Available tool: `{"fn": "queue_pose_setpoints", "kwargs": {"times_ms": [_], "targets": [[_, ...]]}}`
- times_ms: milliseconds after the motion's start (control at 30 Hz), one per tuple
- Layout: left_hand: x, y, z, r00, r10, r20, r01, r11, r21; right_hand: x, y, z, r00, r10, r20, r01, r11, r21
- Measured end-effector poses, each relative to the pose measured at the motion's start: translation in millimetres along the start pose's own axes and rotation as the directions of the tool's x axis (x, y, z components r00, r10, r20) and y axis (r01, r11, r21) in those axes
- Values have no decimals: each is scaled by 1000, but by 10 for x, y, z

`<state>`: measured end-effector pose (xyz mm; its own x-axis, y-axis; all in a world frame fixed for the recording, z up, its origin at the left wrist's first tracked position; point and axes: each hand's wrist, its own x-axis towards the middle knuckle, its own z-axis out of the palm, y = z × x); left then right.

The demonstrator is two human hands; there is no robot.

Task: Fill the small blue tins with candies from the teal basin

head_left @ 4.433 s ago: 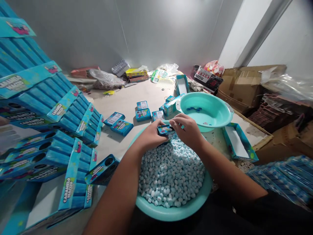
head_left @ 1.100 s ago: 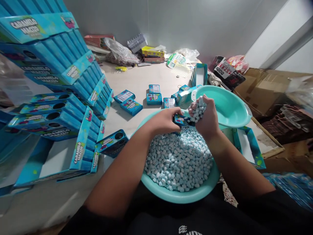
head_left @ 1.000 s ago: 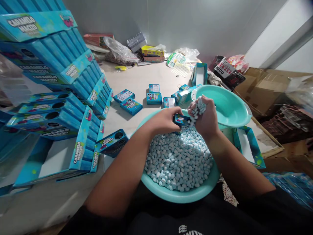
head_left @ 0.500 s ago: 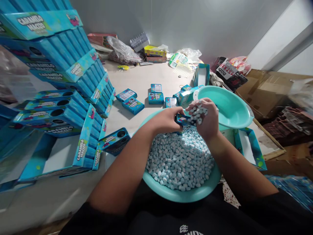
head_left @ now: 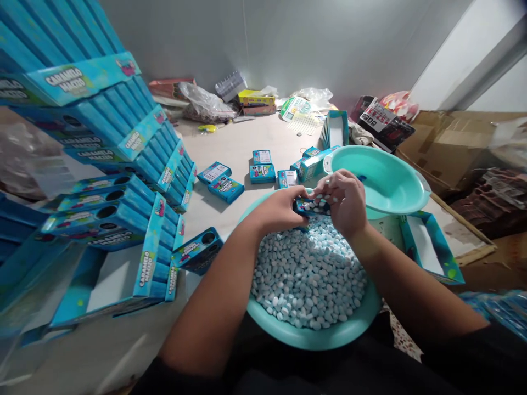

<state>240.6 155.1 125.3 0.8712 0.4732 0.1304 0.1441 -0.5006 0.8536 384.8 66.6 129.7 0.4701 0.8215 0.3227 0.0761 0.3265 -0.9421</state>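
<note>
**Small blue box (head_left: 303, 207), held above basin (head_left: 313, 339)**

Basin: teal, nearest, heaped with pale candies (head_left: 308, 280).
Left hand (head_left: 280, 212): grip clasped round the box's left end.
Box: long axis roughly crosswise, towards the right hand (head_left: 351, 204).
Right hand: just right, grip cupped, holding candies at the box's right end.
Beyond: loose cartons (head_left: 226, 190) on desk (head_left: 230, 140).

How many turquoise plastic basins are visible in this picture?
2. The near basin, holding small pale blue and white candies, is at lower centre; the far basin is beyond the right hand, which partly covers it. Others could be hidden.
</note>
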Motion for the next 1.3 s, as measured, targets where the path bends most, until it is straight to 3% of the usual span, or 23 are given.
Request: {"fn": "queue_pose_setpoints", "kwargs": {"times_ms": [167,333,500,667,833,933,1033,1167,1300], "targets": [[-3,56,-19,999,-32,24,30,998,59,-16,-6,4,1000,21,17,-19,998,-63],[27,30,-9,998,-64,29,62,996,67,-24,-6,13,990,-99,98,94,994,54],[29,22,-7,996,-83,40,82,996,41,-10,37,-47,954,-178,240,205,974,-93],[22,-6,-23,996,-64,69,62,998,32,49,101,-107,933,-283,220,306,949,-77],[19,-58,-43,995,-19,100,14,999,44,69,122,-121,955,-242,171,264,956,-124],[12,-58,-51,996,-9,94,1,997,77,74,86,-131,945,-270,186,304,933,-192],[7,-36,-60,996,-2,90,-8,994,111,90,38,-144,909,-285,305,369,891,-266],[8,-17,-66,996,20,91,-35,985,170,124,20,-203,855,-199,479,422,804,-420],[23,-56,-52,995,-1,101,-11,993,119,176,63,-331,891,-25,454,245,868,-432]]}}
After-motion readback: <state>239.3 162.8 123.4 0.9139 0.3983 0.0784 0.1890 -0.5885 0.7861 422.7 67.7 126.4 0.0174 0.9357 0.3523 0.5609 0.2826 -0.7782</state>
